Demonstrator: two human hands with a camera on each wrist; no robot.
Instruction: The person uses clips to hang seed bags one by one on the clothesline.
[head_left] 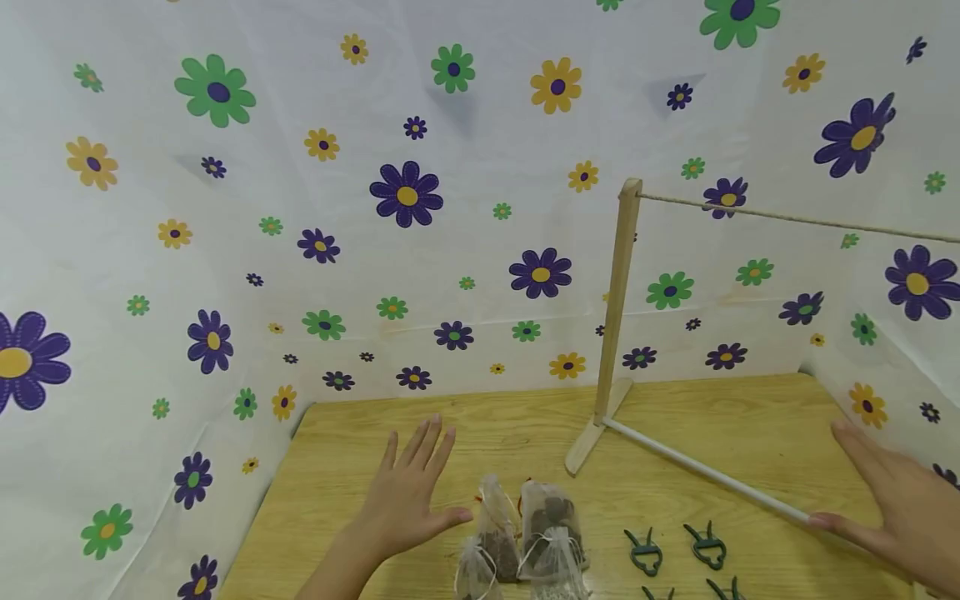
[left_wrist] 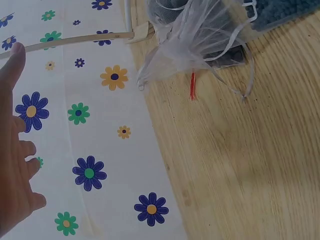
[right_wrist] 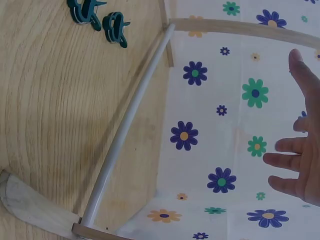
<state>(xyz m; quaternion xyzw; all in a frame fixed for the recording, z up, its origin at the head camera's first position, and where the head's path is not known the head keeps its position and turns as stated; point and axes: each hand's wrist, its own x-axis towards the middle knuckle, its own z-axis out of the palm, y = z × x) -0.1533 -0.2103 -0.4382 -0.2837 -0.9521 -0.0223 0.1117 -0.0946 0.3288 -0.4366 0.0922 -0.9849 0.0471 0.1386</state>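
Note:
My left hand (head_left: 408, 504) is held over the table with fingers spread, holding nothing. Just right of it stand several sheer drawstring bags (head_left: 551, 533) with dark contents; a red tassel (left_wrist: 192, 87) shows beside them in the left wrist view. At the right edge of the head view, my right hand (head_left: 892, 500) has its fingers extended and grips nothing. Its thumb overlaps the white rod (head_left: 705, 475) of a wooden stand in that view. Several dark green clips (head_left: 645, 552) lie between the bags and the right hand.
The stand's wooden post (head_left: 617, 308) rises at the table's back, on a wooden foot (head_left: 581, 450). A thin rope (head_left: 795, 219) runs from its top to the right. White flowered cloth (head_left: 465, 250) encloses the wooden table (head_left: 480, 417) at the back and sides.

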